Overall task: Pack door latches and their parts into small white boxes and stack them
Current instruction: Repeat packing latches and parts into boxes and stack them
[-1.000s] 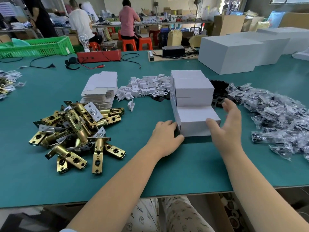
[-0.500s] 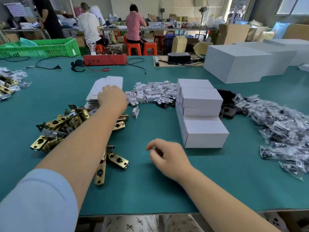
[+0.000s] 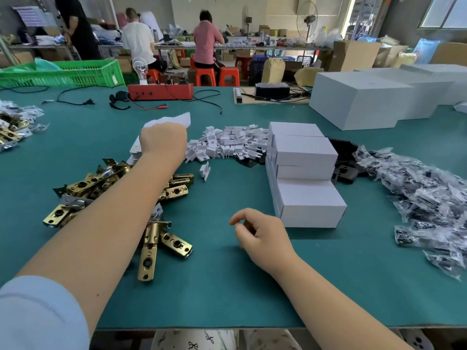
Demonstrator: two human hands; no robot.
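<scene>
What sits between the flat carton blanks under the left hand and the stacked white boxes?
Head view: a heap of small white folded inserts fills that stretch, from the left hand on the flat carton blanks to the stacked white boxes.

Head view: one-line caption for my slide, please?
Left hand lifts a flat box blank from its pile; right hand hangs loosely curled beside stacked white boxes.

Legible text: none.
White boxes (image 3: 307,157): plain faces, no print.
Wall sheet (image 3: 27,16): printed lines, too blurred to read.
Cardboard cartons (image 3: 353,55): no readable marks.
</scene>
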